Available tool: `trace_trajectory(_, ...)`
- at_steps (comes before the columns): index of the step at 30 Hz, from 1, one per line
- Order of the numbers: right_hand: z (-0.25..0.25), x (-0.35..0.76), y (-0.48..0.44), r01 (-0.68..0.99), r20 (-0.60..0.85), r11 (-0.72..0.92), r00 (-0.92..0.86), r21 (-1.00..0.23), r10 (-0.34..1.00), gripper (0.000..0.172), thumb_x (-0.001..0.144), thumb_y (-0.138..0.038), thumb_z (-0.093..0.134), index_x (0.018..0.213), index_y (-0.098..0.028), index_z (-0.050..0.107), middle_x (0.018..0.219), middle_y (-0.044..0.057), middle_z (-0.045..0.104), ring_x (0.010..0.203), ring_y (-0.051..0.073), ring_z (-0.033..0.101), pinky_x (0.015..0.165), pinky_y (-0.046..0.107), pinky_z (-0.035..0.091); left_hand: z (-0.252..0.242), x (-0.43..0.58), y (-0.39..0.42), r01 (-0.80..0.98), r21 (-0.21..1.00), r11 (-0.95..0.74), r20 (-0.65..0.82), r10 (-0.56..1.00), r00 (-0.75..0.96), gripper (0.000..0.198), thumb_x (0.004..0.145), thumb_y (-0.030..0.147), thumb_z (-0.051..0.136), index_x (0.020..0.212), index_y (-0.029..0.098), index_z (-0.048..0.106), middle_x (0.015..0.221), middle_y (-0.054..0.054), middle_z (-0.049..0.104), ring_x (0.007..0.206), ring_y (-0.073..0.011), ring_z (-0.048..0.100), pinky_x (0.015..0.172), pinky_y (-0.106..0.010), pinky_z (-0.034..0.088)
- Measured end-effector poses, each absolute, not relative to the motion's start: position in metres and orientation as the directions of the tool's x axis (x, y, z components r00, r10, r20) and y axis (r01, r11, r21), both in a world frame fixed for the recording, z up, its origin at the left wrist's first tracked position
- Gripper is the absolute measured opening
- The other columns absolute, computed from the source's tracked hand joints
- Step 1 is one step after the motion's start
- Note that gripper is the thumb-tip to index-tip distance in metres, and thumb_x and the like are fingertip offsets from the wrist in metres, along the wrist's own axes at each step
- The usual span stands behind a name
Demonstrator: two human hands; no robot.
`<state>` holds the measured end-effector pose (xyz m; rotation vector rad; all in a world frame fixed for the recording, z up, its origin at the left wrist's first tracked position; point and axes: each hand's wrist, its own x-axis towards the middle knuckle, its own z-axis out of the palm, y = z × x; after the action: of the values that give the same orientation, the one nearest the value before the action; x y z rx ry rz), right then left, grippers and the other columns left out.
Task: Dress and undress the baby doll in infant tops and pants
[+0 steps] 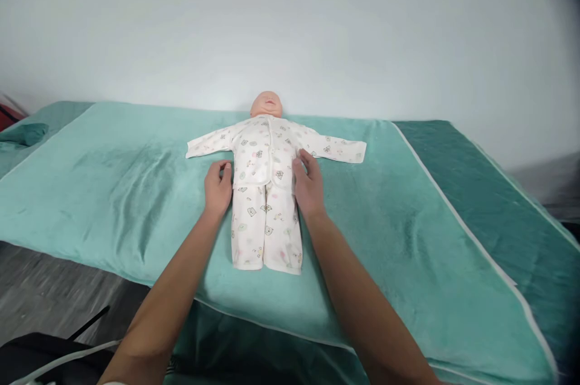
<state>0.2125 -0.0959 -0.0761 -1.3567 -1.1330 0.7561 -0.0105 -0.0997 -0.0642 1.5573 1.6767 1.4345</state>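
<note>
A baby doll lies on its back, dressed in a white long-sleeved baby shirt and matching white pants, both printed with small animals. The sleeves spread out to both sides, and the shirt's hem overlaps the top of the pants. Beside the shirt's lower left edge rests my left hand, its fingers loosely curved and apart, with nothing visible in it. My right hand is at the opposite side, thumb and forefinger parted, its fingertips at the shirt's edge under the sleeve. The doll's hands and feet are hidden.
A light green velvety cover lies over the bed, with wrinkles on the left. Darker green fabric shows at the right. A white wall rises behind the doll. A pale cable runs at the lower left above the grey floor.
</note>
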Motion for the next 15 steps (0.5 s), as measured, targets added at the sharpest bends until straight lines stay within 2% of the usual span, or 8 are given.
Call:
trace_trajectory(4, -0.081, 0.222, -0.081, 0.225, 0.211, 0.123, 0.427, -0.967, 0.879, 0.052, 0.093, -0.048, 0.056, 0.137, -0.020, 0.057, 0.151, 0.017, 0.056, 0.142, 0.029, 0.053, 0.119, 0.050, 0.045, -0.073, -0.015, -0.083, 0.459, 0.867, -0.195, 0.338, 0.906, -0.254, 0.028, 0.099, 0.038, 0.051, 0.105, 0.019, 0.070, 0.109, -0.009, 0.074, 0.104, -0.0228, 0.066, 0.098, -0.038, 0.050)
trace_trajectory(8, -0.089, 0.226, -0.076, 0.269, 0.224, 0.109, 0.445, -0.957, 0.867, 0.046, 0.090, -0.041, 0.057, 0.130, -0.020, 0.060, 0.143, 0.017, 0.060, 0.136, 0.028, 0.057, 0.118, 0.049, 0.046, -0.078, -0.016, -0.082, 0.358, 0.918, -0.169, 0.280, 0.916, -0.286, 0.024, 0.096, 0.035, 0.054, 0.103, 0.018, 0.070, 0.107, -0.009, 0.075, 0.102, -0.0214, 0.068, 0.096, -0.036, 0.052)
trace_trajectory(12, -0.096, 0.229, -0.086, 0.366, 0.279, 0.131, 0.389, -0.921, 0.878, 0.040, 0.085, -0.038, 0.059, 0.121, -0.019, 0.063, 0.131, 0.016, 0.066, 0.128, 0.029, 0.063, 0.112, 0.050, 0.050, -0.072, -0.026, -0.111, 0.238, 0.955, -0.175, 0.248, 0.913, -0.324, 0.021, 0.096, 0.031, 0.055, 0.105, 0.018, 0.069, 0.110, -0.009, 0.074, 0.104, -0.0200, 0.068, 0.094, -0.035, 0.053)
trace_trajectory(15, -0.099, 0.246, -0.094, 0.473, 0.301, 0.151, 0.261, -0.868, 0.917, 0.037, 0.083, -0.033, 0.058, 0.116, -0.020, 0.066, 0.125, 0.014, 0.070, 0.118, 0.029, 0.067, 0.102, 0.050, 0.057, -0.074, -0.062, -0.161, 0.362, 0.916, -0.174, 0.310, 0.879, -0.362, 0.024, 0.098, 0.034, 0.054, 0.110, 0.021, 0.070, 0.118, -0.008, 0.073, 0.112, -0.0202, 0.067, 0.097, -0.035, 0.052)
